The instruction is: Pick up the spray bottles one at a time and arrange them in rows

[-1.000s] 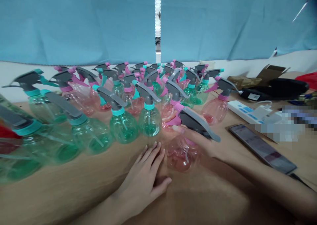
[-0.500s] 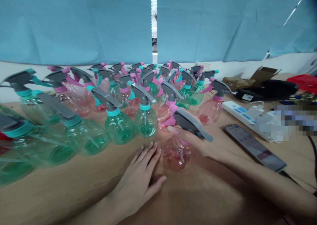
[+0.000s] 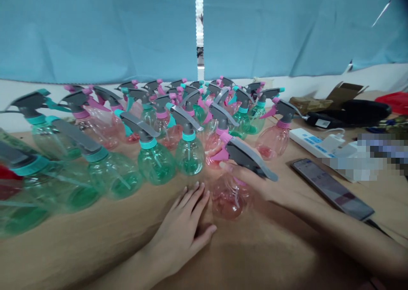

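My right hand point(image 3: 247, 175) is wrapped round the neck of a pink spray bottle point(image 3: 228, 200), under its grey head and pink trigger. The bottle stands upright on the table, its clear pink body showing below my fingers. Flat on the tabletop just left of it lies my left hand point(image 3: 188, 222), fingers stretched out and holding nothing. A green spray bottle point(image 3: 190, 158) with a turquoise collar is just beyond my left fingertips, and another green spray bottle point(image 3: 157, 164) stands beside it. Behind my right hand is a pink spray bottle point(image 3: 274, 139).
Many more pink and green spray bottles crowd the left and back of the wooden table point(image 3: 111, 247). To the right lie a smartphone point(image 3: 333, 190) and a white power strip point(image 3: 314, 143). An open cardboard box point(image 3: 346, 94) sits behind them, before a blue curtain point(image 3: 127, 30).
The whole view has shifted slightly, so everything sits a little further right. Both hands keep the same pose, the right still round the pink spray bottle.
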The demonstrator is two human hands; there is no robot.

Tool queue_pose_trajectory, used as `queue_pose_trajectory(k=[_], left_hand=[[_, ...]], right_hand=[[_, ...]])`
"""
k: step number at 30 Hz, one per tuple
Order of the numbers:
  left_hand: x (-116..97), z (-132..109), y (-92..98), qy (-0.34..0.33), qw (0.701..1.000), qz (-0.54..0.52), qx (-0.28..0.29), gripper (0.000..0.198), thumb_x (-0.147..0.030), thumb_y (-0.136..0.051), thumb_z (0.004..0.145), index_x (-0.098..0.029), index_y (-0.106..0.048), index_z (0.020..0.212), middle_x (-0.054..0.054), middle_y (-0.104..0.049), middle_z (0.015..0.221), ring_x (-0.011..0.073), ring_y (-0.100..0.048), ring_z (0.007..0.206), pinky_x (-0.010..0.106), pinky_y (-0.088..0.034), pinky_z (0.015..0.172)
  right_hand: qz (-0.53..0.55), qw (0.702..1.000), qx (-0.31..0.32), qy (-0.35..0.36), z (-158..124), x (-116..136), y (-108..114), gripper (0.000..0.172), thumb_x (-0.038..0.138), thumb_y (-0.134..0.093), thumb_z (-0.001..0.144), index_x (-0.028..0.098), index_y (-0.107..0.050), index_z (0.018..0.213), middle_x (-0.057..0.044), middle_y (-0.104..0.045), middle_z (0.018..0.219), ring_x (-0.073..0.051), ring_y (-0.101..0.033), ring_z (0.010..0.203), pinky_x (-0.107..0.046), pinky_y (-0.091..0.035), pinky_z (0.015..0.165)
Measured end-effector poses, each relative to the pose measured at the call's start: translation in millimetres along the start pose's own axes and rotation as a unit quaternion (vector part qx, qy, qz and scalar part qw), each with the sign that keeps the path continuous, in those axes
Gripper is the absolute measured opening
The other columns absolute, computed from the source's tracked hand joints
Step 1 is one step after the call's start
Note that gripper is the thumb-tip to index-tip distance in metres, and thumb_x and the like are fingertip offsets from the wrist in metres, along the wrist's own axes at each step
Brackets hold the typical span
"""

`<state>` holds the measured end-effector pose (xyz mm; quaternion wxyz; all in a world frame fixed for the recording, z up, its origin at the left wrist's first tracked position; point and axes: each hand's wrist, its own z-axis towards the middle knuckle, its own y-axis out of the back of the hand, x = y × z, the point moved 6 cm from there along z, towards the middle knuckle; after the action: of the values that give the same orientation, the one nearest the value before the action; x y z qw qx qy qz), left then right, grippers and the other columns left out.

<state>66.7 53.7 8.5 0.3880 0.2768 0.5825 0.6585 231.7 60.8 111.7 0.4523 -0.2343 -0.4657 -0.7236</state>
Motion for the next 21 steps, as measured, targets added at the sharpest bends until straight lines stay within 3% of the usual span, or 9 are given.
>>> queue_pose_trajectory(k=[3,8,14,21], left_hand=[[0,0,-0.6,0.001,1.0,-0.001,0.005,0.061,-0.048,-0.048,0.095,-0.011,-0.039,0.142,0.014,-0.035,0.151,0.0286,-0.034,0.137,0.048,-0.029,0.111],[0,1,-1.6,0.001,1.0,-0.007,0.007,0.061,-0.048,-0.046,0.095,-0.01,-0.038,0.143,0.015,-0.035,0.15,0.0293,-0.032,0.138,0.049,-0.029,0.111],[-1,1,-0.9,-0.002,1.0,-0.005,0.009,0.063,-0.047,-0.046,0.096,-0.008,-0.036,0.144,0.016,-0.034,0.15,0.0292,-0.031,0.139,0.05,-0.029,0.111],[-1,1,-0.2,0.008,1.0,0.002,0.023,0.063,-0.048,-0.047,0.095,-0.009,-0.036,0.143,0.015,-0.034,0.151,0.0287,-0.032,0.138,0.049,-0.029,0.111]], right_hand=[[-0.037,0.999,-0.007,-0.008,-2,-5,1,0.026,0.041,-0.056,0.086,0.029,-0.063,0.107,0.001,-0.067,0.078,-0.018,-0.063,0.071,-0.032,-0.051,0.069],[-0.087,0.995,-0.037,0.018,-2,-5,7,0.022,0.047,-0.054,0.083,0.026,-0.059,0.079,0.0,-0.06,0.067,-0.018,-0.057,0.063,-0.031,-0.049,0.062],[-0.099,0.995,-0.012,-0.019,-4,-6,13,0.018,0.042,-0.062,0.083,0.025,-0.059,0.084,0.0,-0.062,0.08,-0.018,-0.057,0.072,-0.029,-0.047,0.065],[-0.06,0.998,-0.01,0.032,-4,-13,10,0.02,0.044,-0.055,0.087,0.025,-0.06,0.085,0.001,-0.06,0.076,-0.016,-0.056,0.069,-0.027,-0.046,0.063]])
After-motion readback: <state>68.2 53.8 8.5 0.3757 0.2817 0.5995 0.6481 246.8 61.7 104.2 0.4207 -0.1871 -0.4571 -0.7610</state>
